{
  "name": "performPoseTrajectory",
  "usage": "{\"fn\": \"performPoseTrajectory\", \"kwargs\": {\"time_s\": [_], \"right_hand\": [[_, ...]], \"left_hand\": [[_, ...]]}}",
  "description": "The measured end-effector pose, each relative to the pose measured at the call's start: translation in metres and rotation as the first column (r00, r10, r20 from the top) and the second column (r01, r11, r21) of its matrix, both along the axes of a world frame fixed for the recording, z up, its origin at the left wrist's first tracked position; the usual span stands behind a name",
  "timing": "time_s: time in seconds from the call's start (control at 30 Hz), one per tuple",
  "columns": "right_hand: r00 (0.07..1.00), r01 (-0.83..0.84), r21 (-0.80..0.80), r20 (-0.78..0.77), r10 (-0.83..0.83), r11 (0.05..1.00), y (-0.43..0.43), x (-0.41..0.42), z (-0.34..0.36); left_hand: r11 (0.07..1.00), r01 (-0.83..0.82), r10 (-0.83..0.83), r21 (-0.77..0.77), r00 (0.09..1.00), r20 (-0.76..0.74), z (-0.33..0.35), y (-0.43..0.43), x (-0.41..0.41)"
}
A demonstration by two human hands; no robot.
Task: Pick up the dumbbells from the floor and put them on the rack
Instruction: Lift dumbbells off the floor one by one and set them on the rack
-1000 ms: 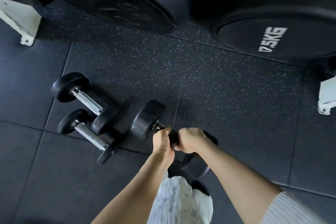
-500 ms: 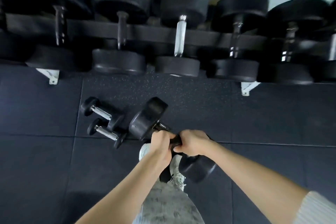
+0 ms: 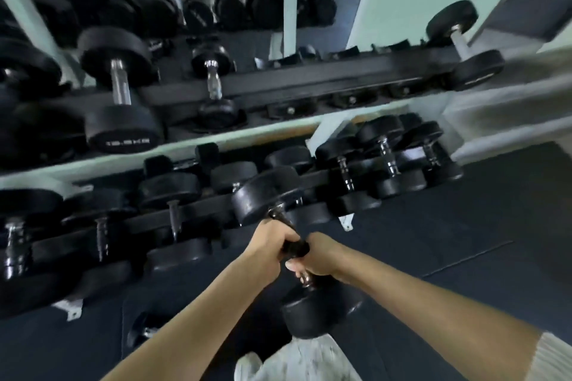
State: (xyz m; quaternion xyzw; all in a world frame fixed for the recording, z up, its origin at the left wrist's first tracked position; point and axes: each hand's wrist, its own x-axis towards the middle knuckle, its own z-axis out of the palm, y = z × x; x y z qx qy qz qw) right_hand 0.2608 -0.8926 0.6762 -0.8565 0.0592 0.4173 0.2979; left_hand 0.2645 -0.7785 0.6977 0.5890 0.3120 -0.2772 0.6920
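I hold a large black dumbbell (image 3: 318, 309) in the air in front of the rack, its handle gripped by both hands. My left hand (image 3: 267, 249) is shut on the upper part of the handle, my right hand (image 3: 320, 258) on the lower part. One head of the dumbbell points up toward the lower shelf, the other hangs down near my leg. The rack (image 3: 309, 79) has tiers full of black dumbbells. A small dumbbell (image 3: 144, 329) lies on the floor at the lower left, partly hidden by my left forearm.
The middle shelf has empty cradles (image 3: 351, 99) between a small dumbbell (image 3: 213, 83) and one at the right end (image 3: 464, 46). White rack feet (image 3: 345, 223) stand on the dark rubber floor (image 3: 464, 257). A pale wall stands at the right.
I have stood up with the dumbbell lifted off the floor. The view has tilted up from the floor to the rack's shelves; the small floor dumbbells have slid to the lower left.
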Motion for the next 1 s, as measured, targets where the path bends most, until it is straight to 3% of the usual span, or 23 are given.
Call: {"fn": "performPoseTrajectory", "kwargs": {"time_s": [0.17,0.43,0.57,1.0], "right_hand": [[0.995,0.009,-0.003,0.100,-0.008,1.000,-0.030,0.069,0.033],[0.977,-0.116,-0.145,0.160,0.139,0.983,-0.083,0.220,0.048],[0.979,-0.115,-0.139,0.152,0.136,0.984,-0.093,0.289,0.039],[0.981,-0.125,-0.111,0.133,0.140,0.986,-0.041,0.445,0.009]], "left_hand": [[1.000,-0.011,0.012,-0.026,0.999,0.034,0.042,-0.034,0.070],[0.996,-0.086,0.087,-0.007,0.996,0.032,0.044,-0.091,0.216],[0.988,-0.151,0.150,0.015,0.988,0.020,0.039,-0.105,0.284],[0.978,-0.166,0.167,0.128,0.986,0.004,0.008,-0.057,0.444]]}}
